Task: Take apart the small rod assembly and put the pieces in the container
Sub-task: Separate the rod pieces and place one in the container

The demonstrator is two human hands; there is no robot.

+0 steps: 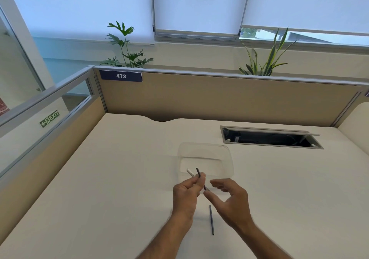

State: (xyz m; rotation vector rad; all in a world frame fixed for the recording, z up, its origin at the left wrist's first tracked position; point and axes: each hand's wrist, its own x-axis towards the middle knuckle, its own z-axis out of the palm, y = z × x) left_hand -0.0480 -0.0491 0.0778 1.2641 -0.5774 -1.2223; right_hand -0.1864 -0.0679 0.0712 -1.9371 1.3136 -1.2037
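Rod pieces, three visible. Dark rod (201, 179): thin, straight, pinched in the left hand (186, 194) and crossing toward the right; its lower end meets the right fingertips (207, 194). White piece (191, 173): short, tube-like, also clamped in the left hand, its tip fanning out beside the dark rod's upper end. Whether the two are joined inside the fist or merely held side by side cannot be told; the fingers cover that part. Loose rod (211, 219): dark, slim, lying flat on the desk (99, 179) between the forearms, touching neither hand.

Right hand (229, 200): spread and loosely curled, not closed round anything; forefinger tip at the dark rod's lower end, apparently ready to pinch and draw it out.

Container (205, 160): clear plastic, shallow, rounded corners, standing just beyond the hands; appears to hold nothing so far, so no piece counts as stowed.

Handling, as judged: all pieces look very light and stiff, smooth-sided, inclined to roll on the flat top and to slip from a loose pinch. Best taken near an end between thumb and forefinger, pulling straight along the axis; bending sideways might snap or kink so thin a rod. The loose one probably wants a fingernail or a roll to the fingertips to lift.
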